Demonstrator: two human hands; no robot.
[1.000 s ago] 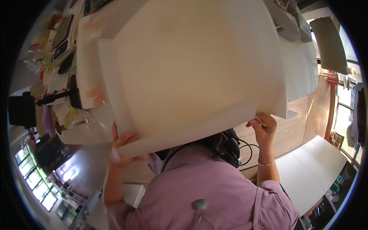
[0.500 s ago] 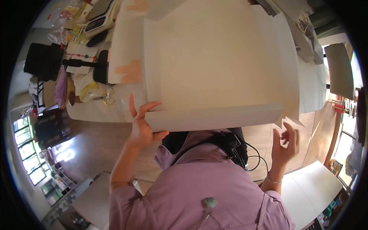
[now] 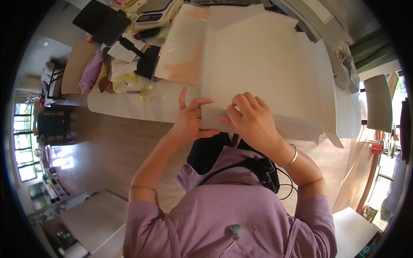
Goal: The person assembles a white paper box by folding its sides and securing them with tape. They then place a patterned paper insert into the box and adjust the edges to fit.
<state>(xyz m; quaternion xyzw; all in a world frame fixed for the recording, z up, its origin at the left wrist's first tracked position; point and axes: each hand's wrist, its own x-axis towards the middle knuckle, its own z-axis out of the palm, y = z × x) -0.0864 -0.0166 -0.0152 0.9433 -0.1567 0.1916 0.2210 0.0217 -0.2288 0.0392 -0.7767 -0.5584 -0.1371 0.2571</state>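
A large white sheet, stiff like thick paper or card, covers the middle of the table. Its near edge is folded into a long narrow flap. At the left end of that fold, my left hand grips the edge between thumb and fingers, with one finger stretched up. Just to its right, my right hand bends over the flap, its fingers curled and pinching the fold. Part of the fold is hidden behind the right hand. The sheet's right near corner shows cut, pointed tabs.
Left of the sheet lie a clear film with orange patches, gold-handled scissors and a black stand. Behind them is a scale. A basket with a purple thing is farther left. Grey boxes line the right side.
My right hand has come from the sheet's right corner leftward onto the fold near my left hand. The left hand still holds the left end. The view has shifted.
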